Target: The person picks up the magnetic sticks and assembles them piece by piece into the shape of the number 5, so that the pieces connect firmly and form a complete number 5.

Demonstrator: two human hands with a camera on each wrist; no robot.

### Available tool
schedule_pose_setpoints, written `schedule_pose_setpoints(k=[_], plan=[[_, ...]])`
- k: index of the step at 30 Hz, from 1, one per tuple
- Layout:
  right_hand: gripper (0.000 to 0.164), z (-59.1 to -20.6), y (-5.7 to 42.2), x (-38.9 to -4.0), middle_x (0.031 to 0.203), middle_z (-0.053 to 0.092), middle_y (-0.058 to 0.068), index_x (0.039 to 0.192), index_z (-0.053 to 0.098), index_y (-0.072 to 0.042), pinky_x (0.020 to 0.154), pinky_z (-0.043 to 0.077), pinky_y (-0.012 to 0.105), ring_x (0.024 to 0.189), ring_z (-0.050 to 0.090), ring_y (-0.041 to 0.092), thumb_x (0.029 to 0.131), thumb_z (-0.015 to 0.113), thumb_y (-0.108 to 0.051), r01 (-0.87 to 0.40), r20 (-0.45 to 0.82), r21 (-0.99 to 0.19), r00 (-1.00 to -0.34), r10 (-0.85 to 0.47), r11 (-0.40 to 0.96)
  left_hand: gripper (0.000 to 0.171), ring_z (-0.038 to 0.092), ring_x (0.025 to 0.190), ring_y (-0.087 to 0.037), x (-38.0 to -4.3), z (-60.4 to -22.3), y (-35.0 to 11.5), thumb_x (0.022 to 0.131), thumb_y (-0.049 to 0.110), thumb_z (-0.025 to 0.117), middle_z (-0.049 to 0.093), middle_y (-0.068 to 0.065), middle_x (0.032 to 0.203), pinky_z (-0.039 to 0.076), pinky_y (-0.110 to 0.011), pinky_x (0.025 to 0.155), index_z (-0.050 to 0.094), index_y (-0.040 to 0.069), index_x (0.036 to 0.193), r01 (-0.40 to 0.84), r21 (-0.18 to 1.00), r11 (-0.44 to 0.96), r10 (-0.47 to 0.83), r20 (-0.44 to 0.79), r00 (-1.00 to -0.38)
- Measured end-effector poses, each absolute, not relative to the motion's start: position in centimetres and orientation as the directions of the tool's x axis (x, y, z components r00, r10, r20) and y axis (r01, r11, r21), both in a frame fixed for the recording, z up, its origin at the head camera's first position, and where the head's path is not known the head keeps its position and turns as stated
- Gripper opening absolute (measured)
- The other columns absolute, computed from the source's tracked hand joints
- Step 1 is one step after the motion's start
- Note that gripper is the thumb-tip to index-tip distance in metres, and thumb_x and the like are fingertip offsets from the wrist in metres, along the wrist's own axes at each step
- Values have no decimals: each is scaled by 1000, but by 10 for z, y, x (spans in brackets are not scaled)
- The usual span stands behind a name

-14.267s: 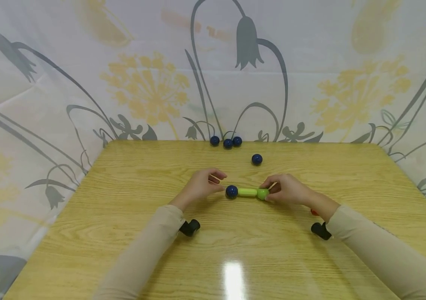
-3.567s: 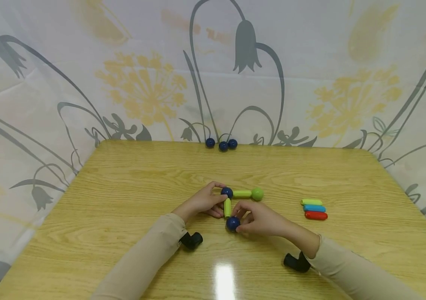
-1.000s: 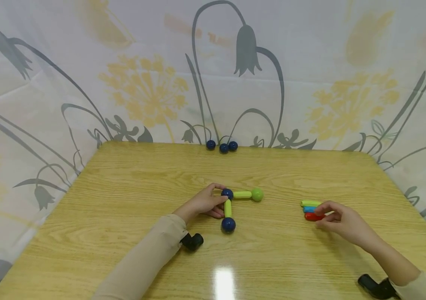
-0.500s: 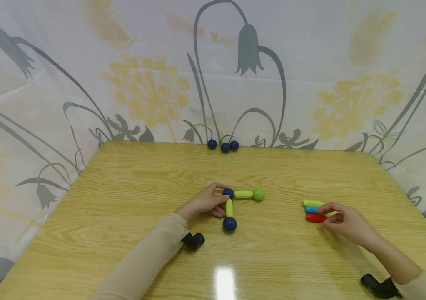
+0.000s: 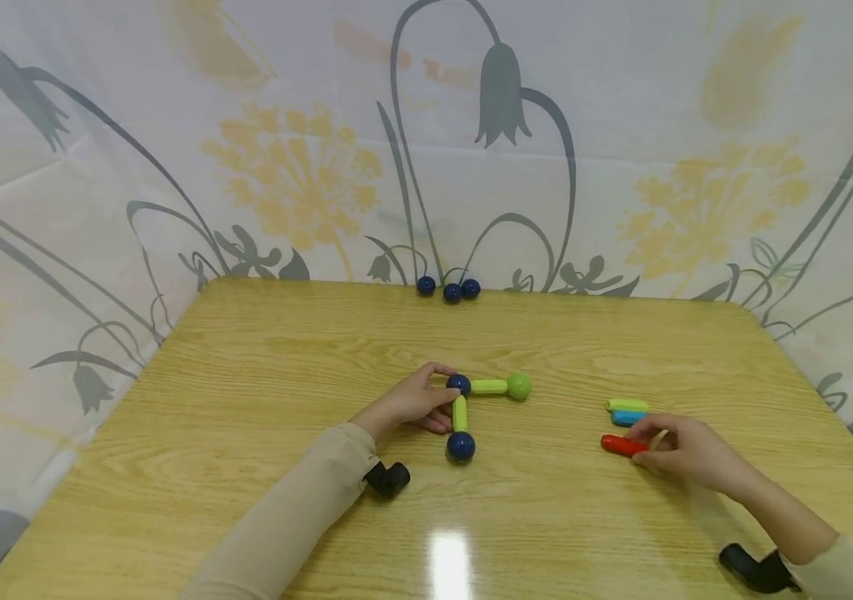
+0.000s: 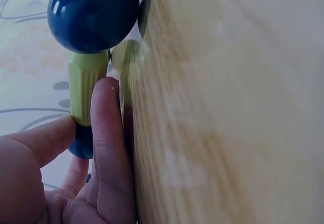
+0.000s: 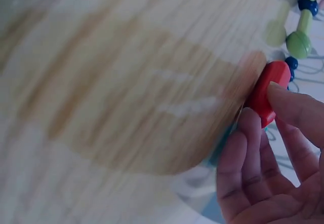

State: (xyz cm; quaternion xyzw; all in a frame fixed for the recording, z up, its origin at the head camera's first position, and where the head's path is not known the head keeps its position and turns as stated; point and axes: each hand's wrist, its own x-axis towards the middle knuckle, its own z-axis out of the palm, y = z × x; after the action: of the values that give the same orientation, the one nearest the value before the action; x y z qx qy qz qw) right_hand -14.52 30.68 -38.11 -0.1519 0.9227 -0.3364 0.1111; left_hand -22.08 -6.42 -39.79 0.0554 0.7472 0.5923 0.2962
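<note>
On the table lies an L-shaped piece of balls and rods. Its corner is a dark blue ball (image 5: 459, 385), which my left hand (image 5: 413, 402) holds between thumb and fingers. One yellow-green rod (image 5: 489, 387) runs right to a green ball (image 5: 519, 386). A second yellow-green rod (image 6: 87, 88) runs toward me to another blue ball (image 5: 460, 447). My right hand (image 5: 684, 450) pinches a red rod (image 7: 268, 92) by its right end, thumb on one side and fingers on the other. Just behind it lie a blue rod (image 5: 627, 417) and a loose yellow-green rod (image 5: 629, 405).
Several small items aside, three dark blue balls (image 5: 452, 292) sit at the table's back edge by the flowered cloth (image 5: 306, 183). Black camera mounts (image 5: 388, 480) are strapped at both wrists, low over the wooden table (image 5: 283, 333).
My right hand came from the front blue ball to the loose rods and has drawn the red rod toward me, away from the blue one. My left hand stays at the corner ball.
</note>
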Motion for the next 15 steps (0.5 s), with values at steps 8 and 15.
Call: schedule_pose_setpoints(k=[8,15], plan=[[25,-382,296,-150,84,62,3,102,65,-1,56,48,25,66,59,8,82,72,-16,-223,-102,-682,-914,-393,697,44,63,60,-17,-221,-397,-65,98,16,51,63,-15,87,55,-30,58,33,12,138,-274,913,302,426,-386,-818],[26,-380,280,-154,85,64,3,103,65,-1,59,49,26,68,61,10,83,71,-16,-234,-103,-725,-893,-439,647,43,63,58,-17,-220,-397,-64,98,16,50,63,-15,85,55,-30,57,34,11,137,-258,921,294,436,-369,-821]])
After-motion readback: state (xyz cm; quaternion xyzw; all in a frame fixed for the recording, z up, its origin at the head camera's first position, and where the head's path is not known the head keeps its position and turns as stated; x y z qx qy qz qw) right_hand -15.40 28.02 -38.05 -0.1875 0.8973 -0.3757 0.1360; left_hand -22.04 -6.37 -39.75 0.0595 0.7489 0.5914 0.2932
